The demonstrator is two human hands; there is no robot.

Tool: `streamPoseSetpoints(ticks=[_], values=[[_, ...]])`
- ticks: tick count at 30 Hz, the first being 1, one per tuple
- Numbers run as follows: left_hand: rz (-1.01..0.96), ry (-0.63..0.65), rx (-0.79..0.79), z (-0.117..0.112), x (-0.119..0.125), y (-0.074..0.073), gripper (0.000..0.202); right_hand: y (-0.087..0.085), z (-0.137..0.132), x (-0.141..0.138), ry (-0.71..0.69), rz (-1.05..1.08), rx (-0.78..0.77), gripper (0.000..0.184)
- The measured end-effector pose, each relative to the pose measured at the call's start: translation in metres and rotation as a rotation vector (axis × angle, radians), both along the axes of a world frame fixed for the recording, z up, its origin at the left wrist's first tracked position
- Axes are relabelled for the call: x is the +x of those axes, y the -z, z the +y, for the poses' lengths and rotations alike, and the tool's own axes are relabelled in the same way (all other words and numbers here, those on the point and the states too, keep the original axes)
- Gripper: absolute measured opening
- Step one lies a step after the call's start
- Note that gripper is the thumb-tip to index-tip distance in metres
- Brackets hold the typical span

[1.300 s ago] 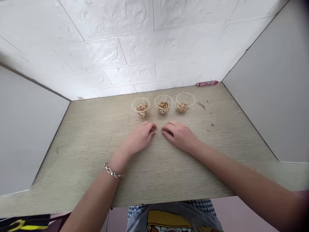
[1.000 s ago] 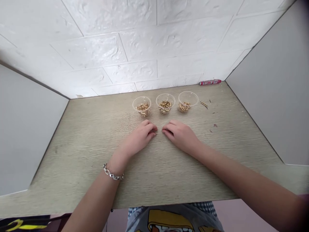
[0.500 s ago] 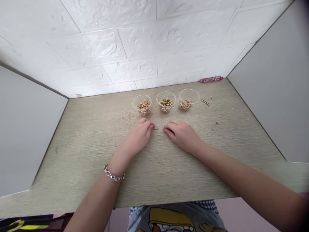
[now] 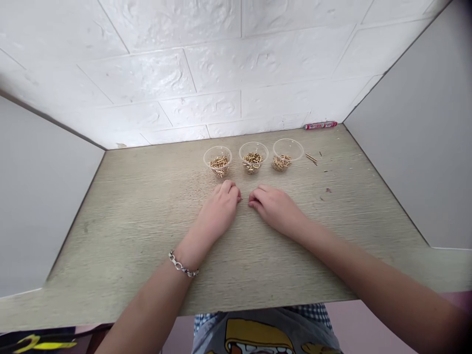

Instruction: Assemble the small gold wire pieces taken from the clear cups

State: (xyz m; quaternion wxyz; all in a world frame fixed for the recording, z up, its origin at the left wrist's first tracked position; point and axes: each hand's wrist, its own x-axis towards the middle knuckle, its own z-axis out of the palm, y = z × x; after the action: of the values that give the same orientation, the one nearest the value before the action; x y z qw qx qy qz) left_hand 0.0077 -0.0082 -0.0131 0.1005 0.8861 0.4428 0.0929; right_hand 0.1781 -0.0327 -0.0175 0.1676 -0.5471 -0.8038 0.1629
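My left hand (image 4: pixel 222 202) is pinched at the fingertips over the table, with the tip of a small thin metal pin (image 4: pixel 241 199) showing at them. Just to its right, my right hand (image 4: pixel 273 204) is also closed in a pinch; whatever its fingertips hold is too small or hidden to make out. Beyond the hands stand three clear plastic cups in a row. Copper-coloured pins lie in the left cup (image 4: pixel 218 149), short brass-coloured pieces in the middle cup (image 4: pixel 253 144), and more copper-coloured pieces in the right cup (image 4: pixel 288 140).
A few thin metal sticks (image 4: pixel 311 159) lie right of the cups on the wooden table (image 4: pixel 121 221). Against the white brick-patterned wall (image 4: pixel 206 64) rests a red marker (image 4: pixel 320 125). Grey panels (image 4: pixel 413 137) bound both sides. Small brown specks dot the tabletop left of my hands.
My left hand has shifted slightly right, narrowing the gap to my right hand. Less of the thin pin shows beside the left fingertips. The camera view has moved a little.
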Motion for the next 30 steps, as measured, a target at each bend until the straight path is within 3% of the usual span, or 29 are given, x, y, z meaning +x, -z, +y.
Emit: streamPoseSetpoints(ticks=[4, 11, 16, 22, 30], values=[[-0.189, -0.054, -0.114, -0.004, 0.002, -0.003, 0.016, 0.002, -0.005, 0.0, 0.005, 0.07, 0.049, 0.014], [-0.984, -0.222, -0.943, -0.01, 0.012, -0.027, 0.017, -0.009, -0.013, 0.008, 0.062, 0.422, 0.019, 0.011], [-1.332, -0.34, -1.272, -0.017, 0.019, -0.033, 0.011, -0.01, -0.019, 0.01, 0.103, 0.392, 0.093, 0.016], [-1.404, -0.291, -1.429, -0.02, 0.021, -0.025, 0.011, -0.013, -0.02, 0.012, 0.085, 0.245, 0.222, 0.017], [-1.407, -0.29, -1.388, -0.021, 0.023, -0.022, 0.012, -0.008, -0.02, 0.013, 0.15, 0.137, 0.409, 0.021]])
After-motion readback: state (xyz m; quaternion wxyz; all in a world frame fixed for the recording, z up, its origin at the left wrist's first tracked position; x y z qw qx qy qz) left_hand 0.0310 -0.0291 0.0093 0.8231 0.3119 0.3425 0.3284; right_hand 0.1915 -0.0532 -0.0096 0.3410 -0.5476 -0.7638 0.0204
